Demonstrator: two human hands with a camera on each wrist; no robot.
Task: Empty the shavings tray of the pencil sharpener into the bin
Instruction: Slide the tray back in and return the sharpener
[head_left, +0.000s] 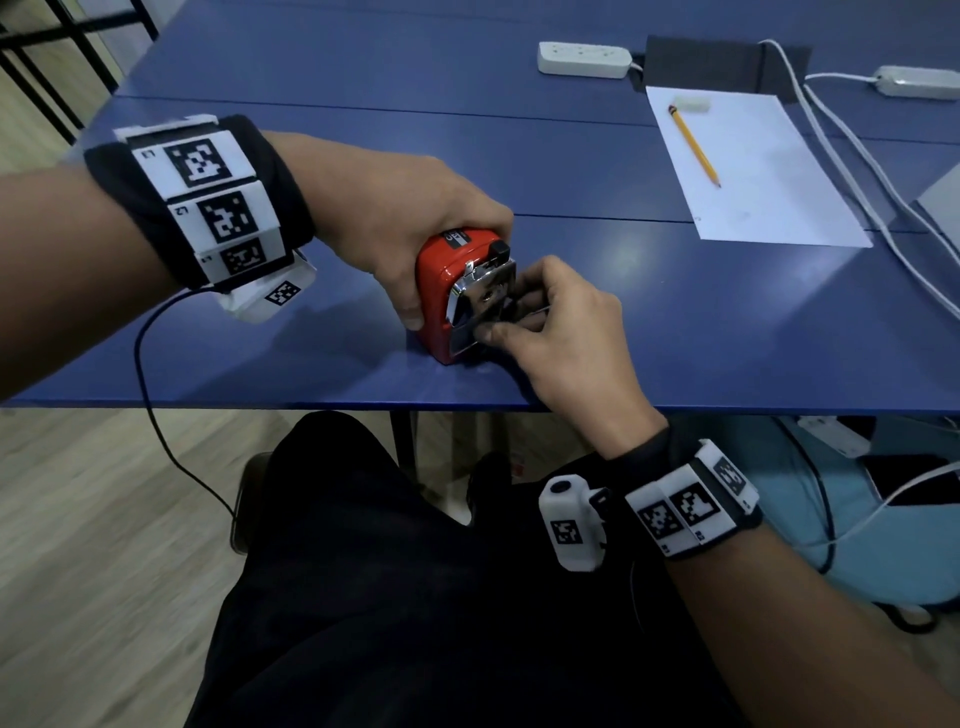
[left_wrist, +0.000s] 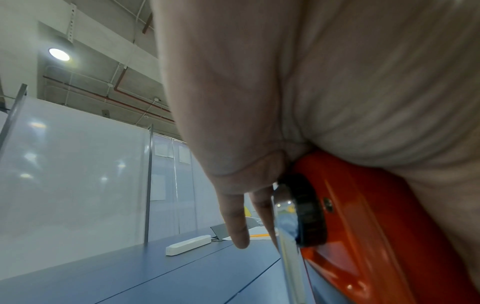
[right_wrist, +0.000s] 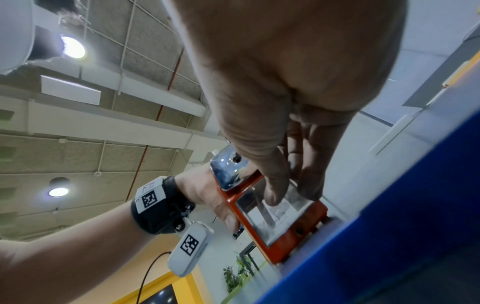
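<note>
Sharpener (head_left: 441, 291) stands near the front edge of the table (head_left: 623, 322), the left hand (head_left: 395, 223) clamped over its red body. The right hand (head_left: 561, 332) pinches the clear shavings tray (right_wrist: 275, 211), which is not yet drawn out. Best to pull it straight and level while bracing the body. Pale shavings show inside; no bin is in view
</note>
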